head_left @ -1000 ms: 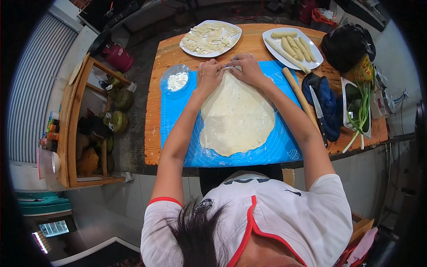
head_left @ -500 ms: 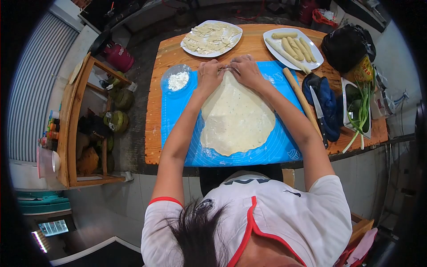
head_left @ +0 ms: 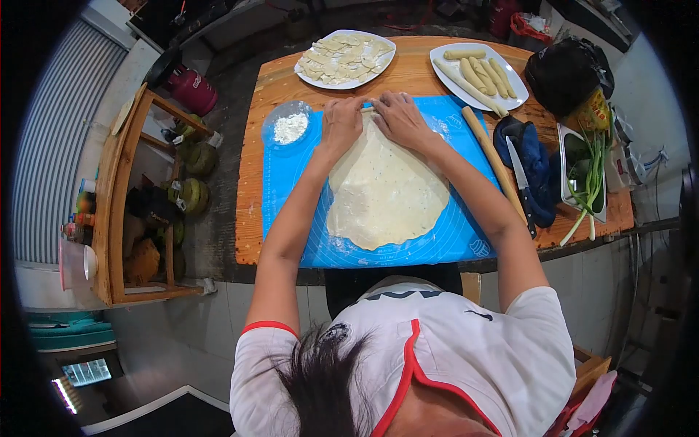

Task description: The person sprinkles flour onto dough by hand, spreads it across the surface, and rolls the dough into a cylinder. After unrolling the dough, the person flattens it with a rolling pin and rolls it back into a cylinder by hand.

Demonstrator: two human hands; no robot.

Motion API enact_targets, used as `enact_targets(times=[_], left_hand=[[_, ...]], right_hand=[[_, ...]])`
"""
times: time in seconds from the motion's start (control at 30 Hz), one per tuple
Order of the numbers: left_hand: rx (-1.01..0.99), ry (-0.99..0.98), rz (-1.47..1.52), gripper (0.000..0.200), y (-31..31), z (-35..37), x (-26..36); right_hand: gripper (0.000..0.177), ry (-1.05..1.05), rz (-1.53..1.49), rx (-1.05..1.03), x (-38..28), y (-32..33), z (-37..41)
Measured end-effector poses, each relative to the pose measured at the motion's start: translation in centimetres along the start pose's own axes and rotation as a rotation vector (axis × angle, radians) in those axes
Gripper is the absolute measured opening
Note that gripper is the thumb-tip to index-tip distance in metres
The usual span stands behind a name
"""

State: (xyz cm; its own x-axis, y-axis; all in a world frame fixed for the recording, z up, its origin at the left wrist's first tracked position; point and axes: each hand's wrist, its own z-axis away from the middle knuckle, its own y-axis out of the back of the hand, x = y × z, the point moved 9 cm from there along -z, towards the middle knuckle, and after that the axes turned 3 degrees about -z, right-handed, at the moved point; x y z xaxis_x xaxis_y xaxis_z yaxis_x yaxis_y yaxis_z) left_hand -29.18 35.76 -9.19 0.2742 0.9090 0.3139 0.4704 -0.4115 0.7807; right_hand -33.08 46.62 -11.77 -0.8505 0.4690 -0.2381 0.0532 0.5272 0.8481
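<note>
A large flat sheet of speckled dough lies on the blue mat. At its narrow far edge, my left hand and my right hand are side by side, fingers closed on the dough's rim, which looks slightly rolled. Left of my left hand, a clear bowl holds white flour. A wooden rolling pin rests along the mat's right edge.
Far back are a plate of flat dough pieces and a plate of dough rolls. On the right are a knife, a dark blue cloth, green onions in a metal tray and a black bag.
The hands stay at the dough's far edge, with their fingers shifted slightly. The whole view has moved a little, and the dough's near edge sits slightly higher.
</note>
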Motion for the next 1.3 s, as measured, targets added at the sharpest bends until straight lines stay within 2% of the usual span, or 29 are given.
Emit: enact_targets(times=[0.1, 0.2, 0.47, 0.57, 0.7, 0.87, 0.97, 1.1, 1.2, 1.27, 1.3], left_hand=[[-0.003, -0.022, -0.044, 0.030, -0.7, 0.3, 0.0], [0.007, -0.051, -0.081, 0.032, -1.4, 0.9, 0.0], [-0.150, -0.053, -0.122, 0.034, -0.3, 2.1, 1.0], [-0.172, 0.023, -0.066, 0.034, -0.5, 1.3, 0.4], [-0.094, -0.067, -0.119, 0.036, -2.5, 0.7, -0.4], [-0.230, -0.016, -0.079, 0.039, -2.8, 1.5, 0.1], [-0.194, -0.087, -0.160, 0.040, -1.5, 2.8, 1.1], [-0.199, -0.077, -0.132, 0.041, 0.1, 3.5, 1.5], [-0.147, -0.054, -0.092, 0.043, -0.2, 2.2, 0.6], [-0.090, -0.084, -0.131, 0.045, -1.9, 1.2, -0.3], [-0.138, -0.063, -0.135, 0.045, -2.6, 1.2, -0.5]], right_hand=[[0.034, -0.036, -0.018, -0.063, 0.0, 0.0, 0.0], [0.035, 0.069, 0.012, 0.096, -0.2, 0.1, 0.6], [0.040, -0.001, -0.052, -0.041, -0.2, 0.1, 0.9], [0.042, -0.020, -0.011, -0.028, -0.5, 0.4, 0.4], [0.048, -0.005, 0.079, 0.036, -0.1, -1.3, -0.1], [0.052, -0.011, 0.024, -0.052, 0.2, -1.6, 0.8], [0.051, -0.019, 0.030, -0.113, -0.6, -0.8, 1.8], [0.050, -0.081, 0.041, -0.227, -2.3, 1.1, 2.7], [0.051, -0.062, 0.066, -0.010, -1.5, 1.3, 1.5], [0.052, -0.045, 0.010, -0.013, -0.5, -0.7, 0.4], [0.052, -0.036, -0.013, -0.011, -0.3, -1.1, -0.1]])
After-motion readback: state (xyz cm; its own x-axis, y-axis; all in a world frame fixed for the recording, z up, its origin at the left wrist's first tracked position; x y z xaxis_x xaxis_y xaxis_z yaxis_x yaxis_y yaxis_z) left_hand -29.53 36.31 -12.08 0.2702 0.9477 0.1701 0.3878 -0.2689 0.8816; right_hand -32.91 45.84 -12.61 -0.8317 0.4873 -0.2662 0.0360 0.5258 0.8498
